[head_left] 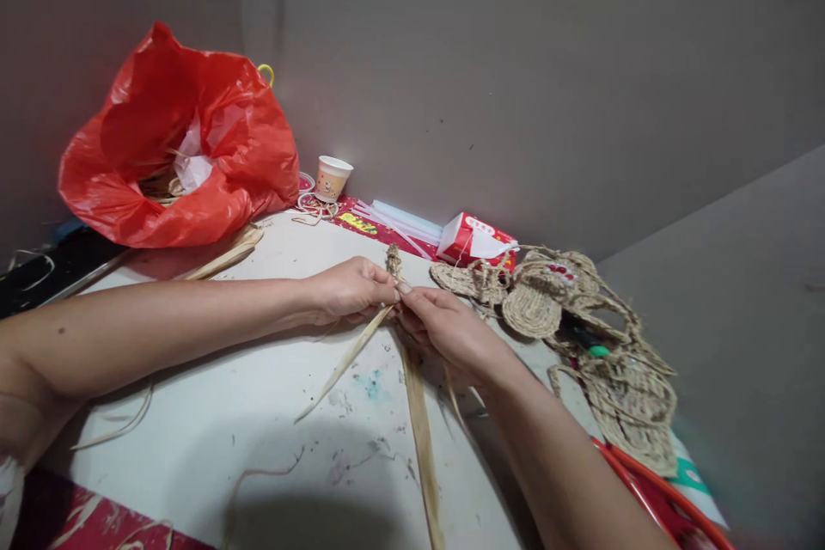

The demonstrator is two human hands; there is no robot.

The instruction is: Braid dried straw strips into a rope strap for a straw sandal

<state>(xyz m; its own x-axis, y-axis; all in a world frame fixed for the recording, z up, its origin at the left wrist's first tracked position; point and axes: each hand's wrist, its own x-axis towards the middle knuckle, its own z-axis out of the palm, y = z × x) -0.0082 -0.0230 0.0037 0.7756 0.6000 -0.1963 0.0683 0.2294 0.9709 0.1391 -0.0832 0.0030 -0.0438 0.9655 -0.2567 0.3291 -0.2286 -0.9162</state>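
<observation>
My left hand and my right hand meet over the white table, fingers pinched together on a braid of dried leaf strips. The braided end sticks up just beyond my fingertips. Loose strands hang from the grip: one long strip runs down to the left, another wide strip runs toward me. Both hands are closed on the strands.
A red plastic bag with more strips sits at the back left. A paper cup, a red and white carton and clear sticks lie by the wall. Woven straw pieces are piled at right. Stray strips lie on the table.
</observation>
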